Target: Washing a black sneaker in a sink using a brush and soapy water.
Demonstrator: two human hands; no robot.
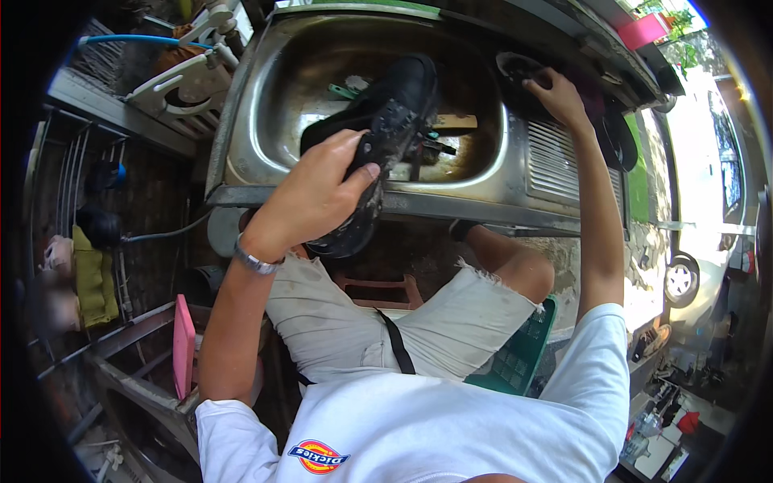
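My left hand (323, 187), with a metal-banded watch at the wrist, grips a black shoe (401, 99) along its side. The shoe is tilted over the front edge of the steel sink (266, 130), and whitish suds speckle its sole and side. My right hand (555, 93) is stretched out to a dark bowl (513, 63) at the sink's back right corner. Its fingers are bent at the bowl's rim; whether they hold anything is hidden. In the basin lie a green-handled tool (341, 91), a light wooden piece (456, 122) and a dark brush-like thing (444, 148), partly behind the shoe.
A ribbed drainboard (552, 154) adjoins the basin, with a black item (619, 142) at its far edge. Below the sink stands a reddish plastic stool (380, 293). A green plastic crate (513, 362) is beside my leg. At left are a pink board (183, 347) and a metal frame (115, 374).
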